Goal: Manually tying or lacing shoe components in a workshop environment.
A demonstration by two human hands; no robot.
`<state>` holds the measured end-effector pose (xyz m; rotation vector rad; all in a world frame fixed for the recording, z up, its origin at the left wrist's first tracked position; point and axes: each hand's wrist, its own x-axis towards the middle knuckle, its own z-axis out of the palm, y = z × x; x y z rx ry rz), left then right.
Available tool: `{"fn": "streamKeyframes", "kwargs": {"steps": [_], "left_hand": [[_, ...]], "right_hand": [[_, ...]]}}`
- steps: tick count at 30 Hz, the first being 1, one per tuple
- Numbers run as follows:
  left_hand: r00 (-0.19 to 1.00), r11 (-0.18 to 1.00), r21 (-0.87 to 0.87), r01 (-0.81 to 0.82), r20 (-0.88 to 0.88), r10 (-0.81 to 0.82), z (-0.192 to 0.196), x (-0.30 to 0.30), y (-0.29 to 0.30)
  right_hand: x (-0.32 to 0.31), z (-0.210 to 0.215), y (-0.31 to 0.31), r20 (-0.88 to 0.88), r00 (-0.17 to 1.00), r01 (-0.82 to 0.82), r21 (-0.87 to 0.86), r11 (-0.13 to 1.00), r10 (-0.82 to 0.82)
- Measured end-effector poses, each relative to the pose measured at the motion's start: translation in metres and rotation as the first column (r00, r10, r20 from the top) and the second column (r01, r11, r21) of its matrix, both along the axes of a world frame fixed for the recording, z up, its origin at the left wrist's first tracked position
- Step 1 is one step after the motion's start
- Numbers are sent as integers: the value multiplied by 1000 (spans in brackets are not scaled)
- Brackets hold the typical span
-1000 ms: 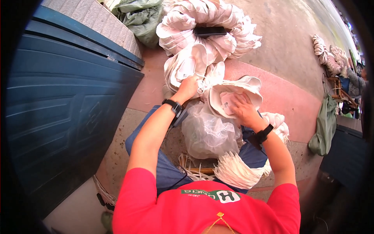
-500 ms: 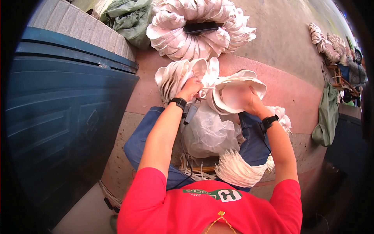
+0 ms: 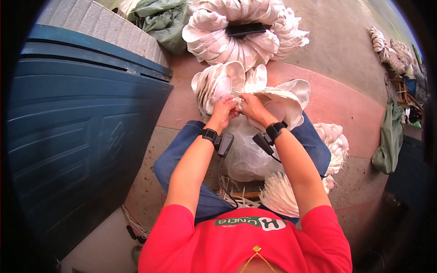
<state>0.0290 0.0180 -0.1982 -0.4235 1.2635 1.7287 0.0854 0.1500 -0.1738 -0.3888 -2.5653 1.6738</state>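
My left hand [image 3: 224, 111] and my right hand [image 3: 253, 108] meet between two bundles of thin, white, curved pieces that look like cloth. The fingers of both are bent and pinched close together on a narrow white strip, mostly hidden by the fingertips. Left of them stands the left bundle [image 3: 217, 87], its pieces overlapping like petals. The right bundle [image 3: 293, 98] opens out beyond my right hand, partly covered by it. Below my hands a crumpled translucent plastic bag [image 3: 248, 157] lies between my knees.
A big ring of similar white pieces [image 3: 205, 41] lies ahead, a black phone-like object [image 3: 246, 30] on it. A blue door [image 3: 86, 132] stands at left, green sacks [image 3: 169, 27] behind it. More white pieces [image 3: 332, 141] lie right of my knee. A white fringed bundle [image 3: 277, 195] rests near my lap.
My right hand has left the inside of the right bundle and moved left to meet my left hand. The bundle's pieces have shifted open. The whole view has moved slightly.
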Motion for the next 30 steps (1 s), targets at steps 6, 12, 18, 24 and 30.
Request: {"fn": "streamKeyframes", "kwargs": {"steps": [6,12,18,24,30], "left_hand": [[982,986,-65,156,-99,-162,38,0,-24],[920,967,-202,154,-326,-215,59,8,-26],[910,997,41,60,-413,-37,70,9,-13],[945,993,118,20,-328,20,86,3,-9],[898,996,45,81,-437,-53,103,14,-8]], "right_hand": [[10,-34,12,230,962,-187,173,967,145],[13,-25,-1,270,945,-292,449,845,183],[9,-22,-10,328,932,-281,390,877,153],[12,-17,2,496,847,-129,-160,979,193],[21,-25,1,255,956,-64,-287,956,141]]}}
